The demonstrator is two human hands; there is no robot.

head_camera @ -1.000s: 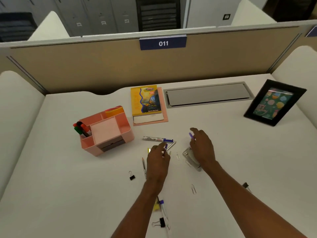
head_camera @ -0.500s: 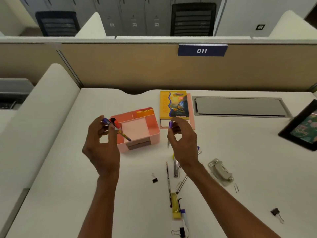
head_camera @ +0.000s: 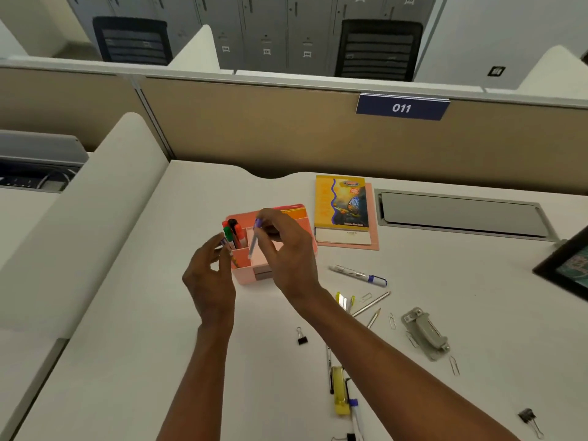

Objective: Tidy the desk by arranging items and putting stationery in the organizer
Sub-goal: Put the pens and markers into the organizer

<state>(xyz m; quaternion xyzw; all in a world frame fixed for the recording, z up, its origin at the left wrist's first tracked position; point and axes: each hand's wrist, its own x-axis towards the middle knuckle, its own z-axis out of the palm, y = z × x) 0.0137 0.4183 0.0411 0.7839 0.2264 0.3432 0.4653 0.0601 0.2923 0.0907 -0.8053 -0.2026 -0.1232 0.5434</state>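
A pink organizer (head_camera: pixel 251 276) sits left of centre on the white desk (head_camera: pixel 127 345). Its rear-left compartment holds upright markers (head_camera: pixel 234 232) with red, black and green caps. An orange pad (head_camera: pixel 294 214) stands in the back slot, and a small drawer shows low in the front wall. The left hand (head_camera: pixel 210 281) pinches the left pen (head_camera: pixel 228 246) near its purple end, and the tip angles down into the front-left compartment. The right hand (head_camera: pixel 289 253) pinches the right pen (head_camera: pixel 253 243), which has a purple cap and a pale barrel, nearly upright over the middle section. This hand hides much of the organizer's middle and right side. The hands are close together but not touching. Behind and to the right, a yellow notebook (head_camera: pixel 340 202) lies on a pink folder (head_camera: pixel 374 237). More stationery lies loose on the desk to the right of the arms. A blue-capped marker (head_camera: pixel 358 275) is there, with two thin pencils (head_camera: pixel 370 304) and a few paper clips just below it. A grey stapler (head_camera: pixel 424 334) lies farther right. A binder clip (head_camera: pixel 301 338) sits just left of the right forearm. A black pen (head_camera: pixel 330 367) and a yellow highlighter (head_camera: pixel 340 393) lie nearer the camera. A dark frame (head_camera: pixel 563 272) stands at the right edge.
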